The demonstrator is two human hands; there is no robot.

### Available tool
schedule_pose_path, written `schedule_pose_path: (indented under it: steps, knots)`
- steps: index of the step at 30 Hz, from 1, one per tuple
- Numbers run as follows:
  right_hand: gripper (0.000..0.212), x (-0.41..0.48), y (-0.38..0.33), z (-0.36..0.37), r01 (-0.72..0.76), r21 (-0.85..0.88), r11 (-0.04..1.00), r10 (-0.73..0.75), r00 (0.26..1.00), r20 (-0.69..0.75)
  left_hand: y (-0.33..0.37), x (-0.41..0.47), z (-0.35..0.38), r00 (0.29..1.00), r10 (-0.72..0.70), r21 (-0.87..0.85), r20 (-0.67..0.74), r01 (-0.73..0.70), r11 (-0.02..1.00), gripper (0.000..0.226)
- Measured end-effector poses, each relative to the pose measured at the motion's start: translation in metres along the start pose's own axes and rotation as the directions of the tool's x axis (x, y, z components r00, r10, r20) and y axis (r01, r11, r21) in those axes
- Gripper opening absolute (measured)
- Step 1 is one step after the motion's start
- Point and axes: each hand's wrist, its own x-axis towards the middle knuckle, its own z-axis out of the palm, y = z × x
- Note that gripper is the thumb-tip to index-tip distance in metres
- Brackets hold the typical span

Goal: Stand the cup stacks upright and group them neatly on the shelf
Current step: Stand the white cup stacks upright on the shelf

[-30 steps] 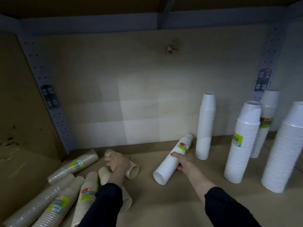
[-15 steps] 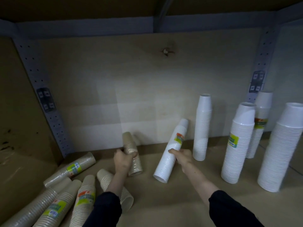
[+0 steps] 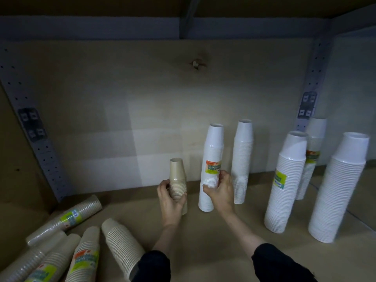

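Beige cup stack (image 3: 177, 176) upright in left hand (image 3: 169, 200), white stack (image 3: 212, 151) in right hand (image 3: 221, 190).

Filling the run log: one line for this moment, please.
left hand grips short beige cup stack upright | right hand grips tall white labelled cup stack upright

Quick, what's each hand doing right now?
Left hand: holding the short beige stack, upright.
Right hand: holding the labelled white stack, upright.
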Motion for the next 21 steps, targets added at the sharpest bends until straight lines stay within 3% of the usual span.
schedule_pose_path:
  steps: [7, 16, 21]
  knots:
    - [0.059, 0.002, 0.006, 0.002, 0.017, -0.016, 1.0, -0.017, 1.0, 0.024, -0.015, 0.0, 0.009, 1.0, 0.013, -0.001, 0.014, -0.013, 1.0, 0.065]
    - [0.056, -0.005, 0.005, 0.007, -0.008, 0.017, 1.0, 0.008, 1.0, 0.001, -0.02, -0.007, 0.001, 0.999, 0.041, 0.011, 0.028, -0.042, 0.999, 0.066]
    - [0.057, -0.006, 0.005, 0.007, -0.034, 0.015, 0.999, 0.033, 0.999, 0.03, -0.017, -0.012, -0.005, 1.0, 0.023, 0.086, 0.017, -0.025, 0.996, 0.08]
